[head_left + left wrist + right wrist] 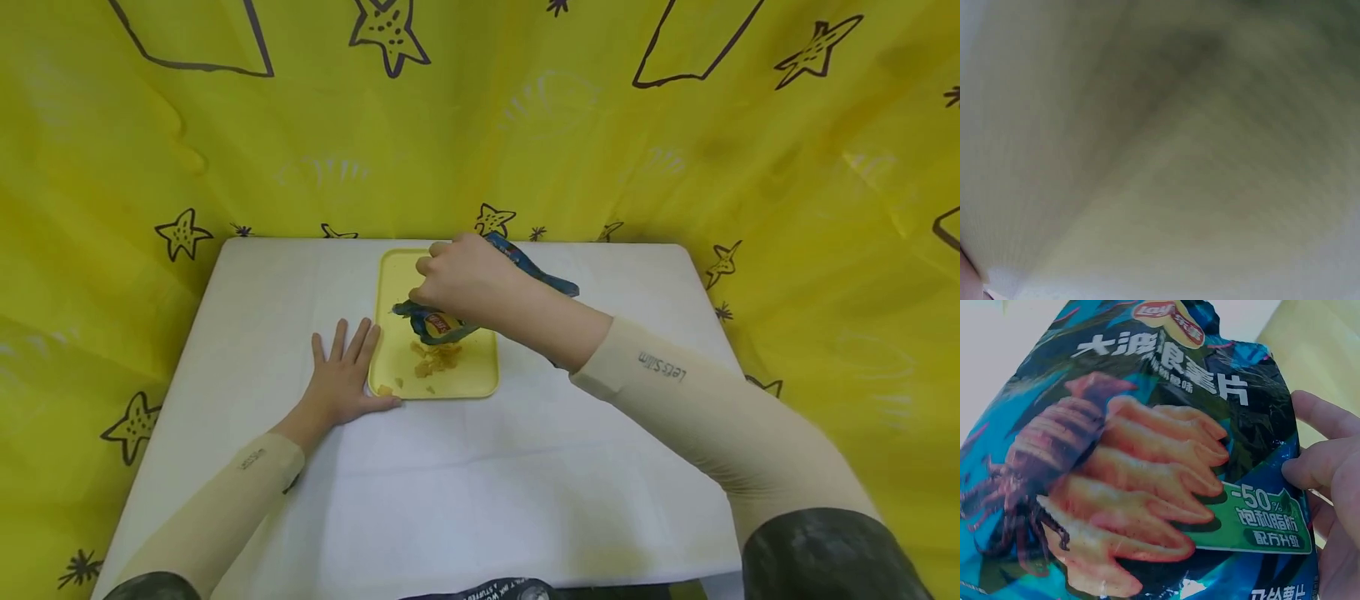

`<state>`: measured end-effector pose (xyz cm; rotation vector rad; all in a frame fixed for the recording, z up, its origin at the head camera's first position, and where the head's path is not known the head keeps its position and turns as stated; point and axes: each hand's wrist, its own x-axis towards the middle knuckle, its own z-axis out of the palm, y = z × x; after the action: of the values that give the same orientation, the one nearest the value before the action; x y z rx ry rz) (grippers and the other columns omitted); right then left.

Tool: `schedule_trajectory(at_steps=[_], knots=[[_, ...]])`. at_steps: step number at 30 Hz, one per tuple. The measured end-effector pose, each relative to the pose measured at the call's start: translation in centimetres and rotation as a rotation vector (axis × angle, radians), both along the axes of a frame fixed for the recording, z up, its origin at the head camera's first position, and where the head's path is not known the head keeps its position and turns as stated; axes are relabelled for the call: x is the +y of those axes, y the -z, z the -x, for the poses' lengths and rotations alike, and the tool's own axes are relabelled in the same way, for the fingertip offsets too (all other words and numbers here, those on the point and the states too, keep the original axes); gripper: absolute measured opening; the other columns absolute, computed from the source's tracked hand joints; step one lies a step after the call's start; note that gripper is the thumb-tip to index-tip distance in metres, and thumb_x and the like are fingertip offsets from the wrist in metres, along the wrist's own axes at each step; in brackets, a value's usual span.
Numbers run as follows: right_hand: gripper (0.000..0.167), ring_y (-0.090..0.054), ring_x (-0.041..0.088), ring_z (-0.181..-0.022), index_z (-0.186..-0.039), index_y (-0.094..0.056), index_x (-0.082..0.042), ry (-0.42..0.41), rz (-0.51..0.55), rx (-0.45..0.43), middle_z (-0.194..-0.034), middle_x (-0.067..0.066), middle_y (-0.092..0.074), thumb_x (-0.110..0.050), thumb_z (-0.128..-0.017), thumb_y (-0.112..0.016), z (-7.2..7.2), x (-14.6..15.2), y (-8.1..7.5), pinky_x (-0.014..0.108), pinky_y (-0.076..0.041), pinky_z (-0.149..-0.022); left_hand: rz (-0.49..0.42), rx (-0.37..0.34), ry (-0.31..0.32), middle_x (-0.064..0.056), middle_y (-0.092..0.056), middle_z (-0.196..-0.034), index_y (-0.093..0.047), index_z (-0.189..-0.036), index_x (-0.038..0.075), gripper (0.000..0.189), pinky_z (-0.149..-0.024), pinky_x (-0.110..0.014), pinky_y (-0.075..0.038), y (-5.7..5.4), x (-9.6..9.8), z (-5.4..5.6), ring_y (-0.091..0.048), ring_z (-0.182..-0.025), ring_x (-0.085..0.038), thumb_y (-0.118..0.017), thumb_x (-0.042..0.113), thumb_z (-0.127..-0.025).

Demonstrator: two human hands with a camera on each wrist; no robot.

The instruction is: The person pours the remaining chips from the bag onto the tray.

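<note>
My right hand grips a blue potato chip bag by its side and holds it tilted above a yellow tray. The bag's torn mouth points down toward the near part of the tray. Broken chips lie in a small heap under it, with a few crumbs near the tray's front left corner. My left hand rests flat with fingers spread, against the tray's left edge, its thumb along the front corner. In the right wrist view the bag's printed front shows; its contents are hidden.
The tray sits toward the back of a white-covered table. A yellow curtain with drawn stars hangs behind and at both sides. Pale cloth fills most of the blurred left wrist view.
</note>
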<state>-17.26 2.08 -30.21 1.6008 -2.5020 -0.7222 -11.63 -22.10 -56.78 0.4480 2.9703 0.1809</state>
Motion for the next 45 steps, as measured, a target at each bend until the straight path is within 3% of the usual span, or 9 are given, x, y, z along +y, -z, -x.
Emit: schedule_trajectory(at_steps=[11, 21, 29, 45], knots=[[0.036, -0.061, 0.019, -0.082, -0.114, -0.074, -0.032, -0.016, 0.025, -0.004, -0.098, -0.002, -0.071, -0.031, -0.080, -0.086, 0.17, -0.12, -0.20, 0.032, -0.053, -0.067, 0.004, 0.007, -0.004, -0.010, 0.005, -0.169, 0.003, -0.161, 0.014, 0.129, -0.110, -0.074, 0.010, 0.16, -0.05, -0.02, 0.012, -0.151, -0.044, -0.042, 0.095, -0.071], [0.032, -0.063, 0.020, -0.086, -0.115, -0.074, -0.032, 0.001, 0.016, -0.011, -0.100, -0.001, -0.071, -0.024, -0.085, -0.082, 0.19, 0.03, -0.55, 0.034, -0.053, -0.071, 0.011, 0.011, 0.003, -0.009, 0.008, -0.169, 0.005, -0.161, 0.014, 0.130, -0.109, -0.074, 0.012, 0.36, -0.09, 0.19, 0.013, -0.151, -0.044, -0.040, 0.096, -0.071], [0.035, -0.063, 0.020, -0.089, -0.116, -0.074, -0.033, 0.017, 0.005, -0.017, -0.103, -0.001, -0.071, -0.028, -0.082, -0.083, 0.35, -0.18, -0.57, 0.036, -0.054, -0.074, 0.019, 0.007, 0.003, -0.009, 0.008, -0.169, 0.005, -0.161, 0.014, 0.130, -0.109, -0.074, 0.013, 0.29, 0.00, 0.37, 0.014, -0.151, -0.044, -0.039, 0.096, -0.071], [0.033, -0.063, 0.022, -0.086, -0.114, -0.074, -0.033, 0.012, 0.037, -0.015, -0.100, 0.000, -0.071, -0.023, -0.084, -0.083, 0.48, 0.01, -1.01, 0.036, -0.053, -0.070, 0.017, -0.004, -0.003, -0.009, 0.008, -0.169, 0.005, -0.161, 0.014, 0.130, -0.110, -0.073, 0.013, 0.11, 0.16, 0.31, 0.013, -0.151, -0.044, -0.042, 0.095, -0.071]])
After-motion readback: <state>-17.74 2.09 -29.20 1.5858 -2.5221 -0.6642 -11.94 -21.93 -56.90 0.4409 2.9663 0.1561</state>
